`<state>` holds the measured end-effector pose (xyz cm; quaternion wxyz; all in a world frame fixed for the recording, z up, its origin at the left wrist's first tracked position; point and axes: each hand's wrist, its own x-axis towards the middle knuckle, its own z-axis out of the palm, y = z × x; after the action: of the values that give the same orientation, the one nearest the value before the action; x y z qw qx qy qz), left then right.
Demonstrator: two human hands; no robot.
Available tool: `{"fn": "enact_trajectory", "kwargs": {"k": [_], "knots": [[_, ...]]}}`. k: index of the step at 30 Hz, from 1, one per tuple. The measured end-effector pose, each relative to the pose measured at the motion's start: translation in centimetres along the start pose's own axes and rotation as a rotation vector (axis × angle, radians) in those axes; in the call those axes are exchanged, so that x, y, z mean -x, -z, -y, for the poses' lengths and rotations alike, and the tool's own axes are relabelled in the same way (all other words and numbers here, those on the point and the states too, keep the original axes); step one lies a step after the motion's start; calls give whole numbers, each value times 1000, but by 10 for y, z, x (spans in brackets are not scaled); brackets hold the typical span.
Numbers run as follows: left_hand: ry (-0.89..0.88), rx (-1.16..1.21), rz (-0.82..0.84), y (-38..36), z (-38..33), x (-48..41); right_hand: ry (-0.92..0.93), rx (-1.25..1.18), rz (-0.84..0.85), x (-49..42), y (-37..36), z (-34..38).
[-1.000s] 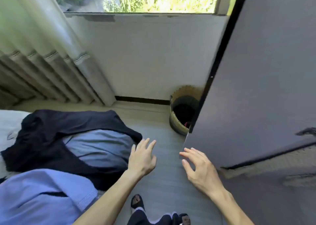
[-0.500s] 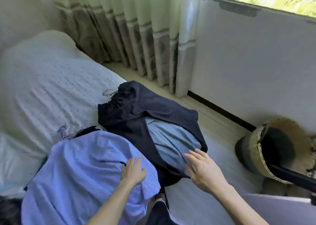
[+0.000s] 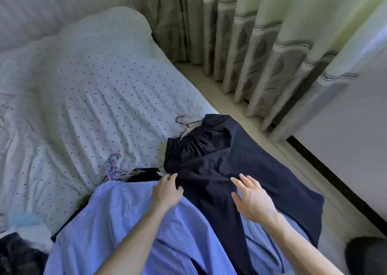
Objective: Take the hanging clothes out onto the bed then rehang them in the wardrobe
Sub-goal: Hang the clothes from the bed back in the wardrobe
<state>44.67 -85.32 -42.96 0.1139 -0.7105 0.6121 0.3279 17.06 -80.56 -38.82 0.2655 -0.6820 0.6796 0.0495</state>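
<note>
A dark navy garment [image 3: 226,161] lies on the near corner of the bed [image 3: 88,90], its hanger hooks [image 3: 186,124] poking out at its gathered top. A light blue striped shirt [image 3: 129,218] lies to its left and partly under it, with more pastel hanger hooks [image 3: 114,168] at its top. My left hand [image 3: 167,191] rests at the seam between the two garments, fingers curled at the navy edge. My right hand [image 3: 251,197] hovers over the navy garment with fingers spread, holding nothing.
The bed has a white dotted sheet and a pillow [image 3: 109,27] at the far end. Grey and cream curtains [image 3: 261,44] hang along the right. A strip of floor [image 3: 272,132] runs between bed and wall. A dark object [image 3: 366,253] shows at the lower right corner.
The view has swung left from the wardrobe door and basket to the bed. Both hands have moved up over the clothes, the left from the blue shirt to the navy garment's edge.
</note>
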Motion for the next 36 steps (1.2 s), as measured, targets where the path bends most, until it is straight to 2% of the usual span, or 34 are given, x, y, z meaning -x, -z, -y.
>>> {"fn": "enact_trajectory", "kwargs": {"k": [5,8,10,14,19,21,25,30,36], "knots": [[101,255,17,20,21,-92,-100,62,118,-79,-42,-10],[139,423,20,12,41,-149,-160,85,294,-104,-72,-25],[160,464,35,9,44,-176,-174,86,372,-111,-89,-33],[220,441,69,1,40,-203,-171,68,394,-115,-100,-40],[209,483,-28,-1,29,-187,-246,-129,453,-114,-85,-41],[176,530,-64,6,24,-168,-283,-228,392,-109,-70,-32],[38,571,-109,25,0,-105,-309,-450,161,-83,-27,2],[-87,631,-89,21,-45,-12,-318,-741,73,-46,23,49],[-238,632,15,-8,-101,95,-350,-731,-59,5,53,46]]}}
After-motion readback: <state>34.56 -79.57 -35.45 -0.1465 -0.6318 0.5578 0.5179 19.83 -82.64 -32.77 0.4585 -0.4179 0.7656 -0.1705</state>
